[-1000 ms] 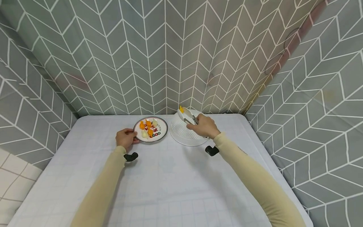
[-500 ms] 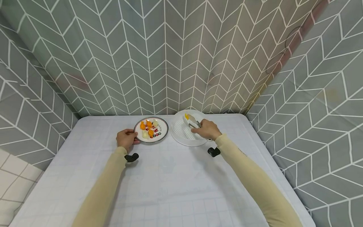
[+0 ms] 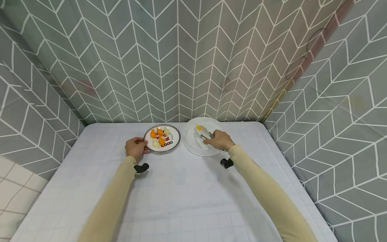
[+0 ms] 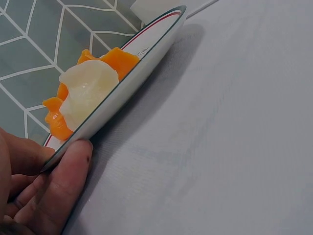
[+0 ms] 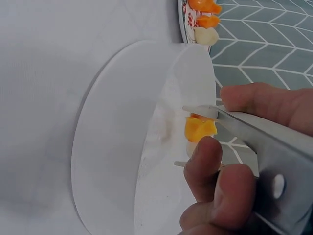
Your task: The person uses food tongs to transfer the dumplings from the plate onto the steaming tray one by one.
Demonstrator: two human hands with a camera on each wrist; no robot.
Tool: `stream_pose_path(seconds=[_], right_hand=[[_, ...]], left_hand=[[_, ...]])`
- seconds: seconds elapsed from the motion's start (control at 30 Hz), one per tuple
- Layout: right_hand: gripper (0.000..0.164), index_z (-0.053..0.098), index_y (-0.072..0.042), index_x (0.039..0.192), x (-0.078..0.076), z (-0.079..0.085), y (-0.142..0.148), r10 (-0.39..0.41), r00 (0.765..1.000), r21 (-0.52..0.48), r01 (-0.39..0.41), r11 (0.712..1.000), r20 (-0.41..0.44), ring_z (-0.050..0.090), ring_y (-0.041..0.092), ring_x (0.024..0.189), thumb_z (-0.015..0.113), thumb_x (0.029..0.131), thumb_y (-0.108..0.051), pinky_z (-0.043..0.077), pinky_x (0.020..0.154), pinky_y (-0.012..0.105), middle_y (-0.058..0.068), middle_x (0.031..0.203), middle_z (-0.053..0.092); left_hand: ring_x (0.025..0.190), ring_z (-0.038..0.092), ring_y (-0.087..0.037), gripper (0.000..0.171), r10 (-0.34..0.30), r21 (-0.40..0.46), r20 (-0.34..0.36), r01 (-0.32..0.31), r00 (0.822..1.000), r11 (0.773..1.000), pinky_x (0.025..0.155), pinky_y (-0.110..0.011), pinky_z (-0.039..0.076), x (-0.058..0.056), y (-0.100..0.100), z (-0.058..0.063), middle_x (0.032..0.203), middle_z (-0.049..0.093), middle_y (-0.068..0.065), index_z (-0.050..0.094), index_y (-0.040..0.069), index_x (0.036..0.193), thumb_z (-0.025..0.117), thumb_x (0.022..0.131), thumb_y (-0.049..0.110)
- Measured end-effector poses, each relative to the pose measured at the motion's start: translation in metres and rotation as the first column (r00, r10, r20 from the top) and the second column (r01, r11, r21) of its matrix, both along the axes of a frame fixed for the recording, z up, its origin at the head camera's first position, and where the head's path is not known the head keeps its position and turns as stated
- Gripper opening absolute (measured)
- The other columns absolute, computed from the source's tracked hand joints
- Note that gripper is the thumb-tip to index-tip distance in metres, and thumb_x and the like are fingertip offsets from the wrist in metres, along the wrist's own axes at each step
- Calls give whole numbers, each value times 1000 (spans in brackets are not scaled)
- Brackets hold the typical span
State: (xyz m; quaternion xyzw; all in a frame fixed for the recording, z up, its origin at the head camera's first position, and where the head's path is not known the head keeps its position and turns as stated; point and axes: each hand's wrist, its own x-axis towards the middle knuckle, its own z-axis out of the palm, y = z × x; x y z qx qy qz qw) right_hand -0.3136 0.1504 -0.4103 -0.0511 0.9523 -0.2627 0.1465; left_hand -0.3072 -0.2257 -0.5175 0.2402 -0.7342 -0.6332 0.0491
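My left hand (image 3: 135, 147) pinches the left rim of a round white plate (image 3: 173, 136) with a dark edge and red print. Several orange and cream dumpling-shaped pieces (image 4: 90, 90) lie on it. In my right hand (image 3: 220, 140) I grip metal tongs (image 5: 283, 161) with pale tips, low over a round white perforated steamer tray (image 3: 193, 144). A yellow dumpling-shaped piece (image 5: 199, 128) shows between the tong arms, which stand apart in the right wrist view. Whether the tips touch it, I cannot tell. My fingers partly hide a pale part beside it.
Plate and tray stand side by side near the back edge of a table (image 3: 181, 188) with a white cloth. A grey patterned curtain (image 3: 178, 67) hangs right behind them, and another (image 3: 347, 134) runs along the right side.
My right hand has brought the tongs and the yellow piece rightward and down, from the tray's back left rim to over its inside. My left hand stays on the plate's rim.
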Motion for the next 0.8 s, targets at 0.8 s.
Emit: stream_pose_path(seconds=[0.8], right_hand=[[58, 58, 0, 111, -5, -20, -10, 50, 997, 53, -47, 997, -51, 58, 26, 88, 67, 86, -52, 51, 69, 34, 12, 103, 63]], left_hand=[[68, 68, -13, 34, -11, -9, -15, 10, 1000, 1000, 67, -31, 65, 2, 1, 0, 110, 60, -14, 59, 2, 128, 65, 95, 12]])
